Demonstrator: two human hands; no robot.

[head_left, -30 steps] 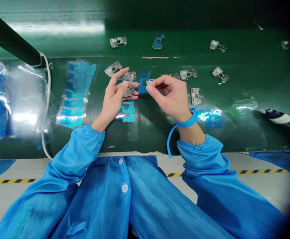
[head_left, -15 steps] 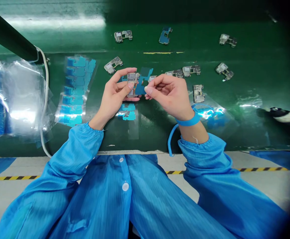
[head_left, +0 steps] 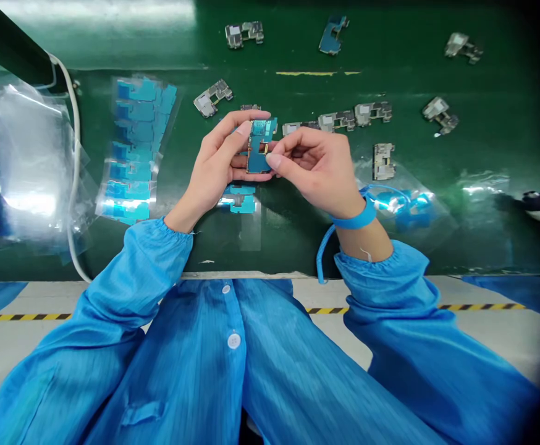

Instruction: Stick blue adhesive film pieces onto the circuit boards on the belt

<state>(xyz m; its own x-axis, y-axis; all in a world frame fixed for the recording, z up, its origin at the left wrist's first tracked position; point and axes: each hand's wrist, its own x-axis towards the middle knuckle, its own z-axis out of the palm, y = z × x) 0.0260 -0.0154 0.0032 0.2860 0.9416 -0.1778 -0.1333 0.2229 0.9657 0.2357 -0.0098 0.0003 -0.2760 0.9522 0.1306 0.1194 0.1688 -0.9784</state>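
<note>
My left hand (head_left: 217, 151) is closed round a phone circuit board (head_left: 250, 148), its thumb on the left edge and its fingers behind. A blue film sticker (head_left: 257, 162) lies over the face of the board, with a small opening near its middle. At the lower right corner of the film, my right hand (head_left: 319, 162) pinches the edge between thumb and forefinger. How much of the film touches the board I cannot tell. Below my left hand, a clear sheet with blue film stickers (head_left: 243, 203) lies on the green table (head_left: 191, 247).
Several circuit boards (head_left: 338, 120) lie beyond and right of my hands. A larger sheet of blue stickers (head_left: 133, 154) is at the left, near clear plastic bags (head_left: 36, 167) and a white cable (head_left: 73, 179). A blue wrist strap (head_left: 356, 219) with a coiled cord circles my right wrist.
The blue film, earlier held beside the board at its right, now lies over the board's face. My right hand still pinches its edge. The view has shifted slightly.
</note>
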